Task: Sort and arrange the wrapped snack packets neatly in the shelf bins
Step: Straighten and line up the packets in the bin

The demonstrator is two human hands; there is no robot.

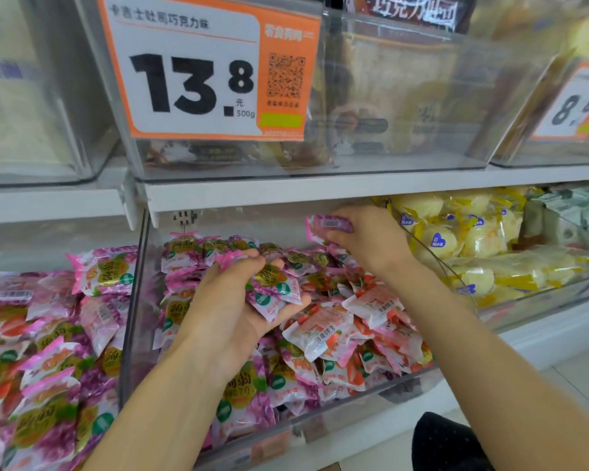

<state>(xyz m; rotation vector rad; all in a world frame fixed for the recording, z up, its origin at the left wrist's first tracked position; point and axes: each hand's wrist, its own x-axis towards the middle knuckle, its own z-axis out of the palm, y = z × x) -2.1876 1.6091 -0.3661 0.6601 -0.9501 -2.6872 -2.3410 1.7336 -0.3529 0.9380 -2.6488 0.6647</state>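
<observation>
My left hand (pixel 238 300) is over the middle clear plastic bin (pixel 320 421) on the lower shelf, gripping several purple-and-gold wrapped snack packets (pixel 274 287). My right hand (pixel 371 239) is farther back and to the right, pinching one purple wrapped packet (pixel 327 226) above the red-and-white packets (pixel 323 329) heaped in the bin's right half. Left of this bin lies a heap of pink-and-purple packets (pixel 48 334); right of it, yellow-wrapped cakes (pixel 473 239). On the white shelf board (pixel 320 190) above, an orange-and-white price card (pixel 201 69) fronts a clear upper bin (pixel 405 96).
</observation>
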